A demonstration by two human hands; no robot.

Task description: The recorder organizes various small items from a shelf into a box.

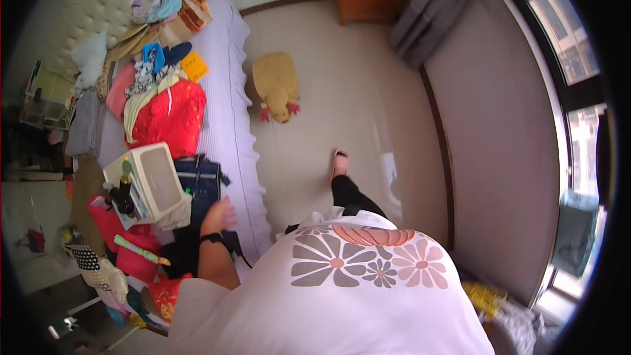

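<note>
My left hand (220,216) hangs over the near side of the bed, blurred, with a dark band at its wrist. Its fingers look apart and nothing shows in them. Just beyond it lies a dark blue bag (199,180) on the lilac bedspread (236,148). Beside that bag a white storage bin (161,182) lies on its side, with bottles and other small things at its open end. A red cloth (170,116) is heaped further up the bed. A green folding umbrella (140,249) rests on pink-red fabric nearer me. My right hand is out of view.
On the tiled floor ahead lies a yellow animal-shaped mat (276,79). A wooden cabinet (369,2) and a grey curtain (434,15) stand at the far end. Clothes (167,15) are piled by the tufted headboard (98,0). Bags (512,325) sit at lower right, below the window.
</note>
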